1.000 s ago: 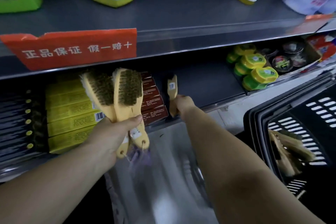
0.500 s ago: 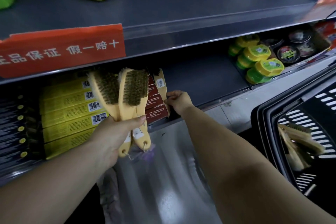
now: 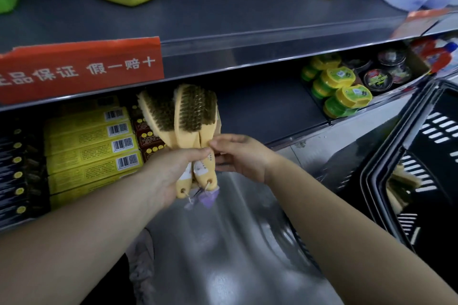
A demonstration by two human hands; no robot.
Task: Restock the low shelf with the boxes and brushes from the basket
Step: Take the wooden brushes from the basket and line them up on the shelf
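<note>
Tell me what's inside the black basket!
Brushes with pale handles lie inside the black basket. Its wall and the picture's edge hide the rest, so I cannot tell if boxes are in there too.

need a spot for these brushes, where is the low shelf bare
The bare stretch of the low shelf lies between the dark red boxes and the green and yellow tubs. Left of it is crowded: yellow boxes and black boxes pack the shelf. The left hand holds the brushes in front of the dark red boxes.

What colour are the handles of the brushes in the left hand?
The brush handles are pale yellow-orange; the head view shows them clearly.
</note>
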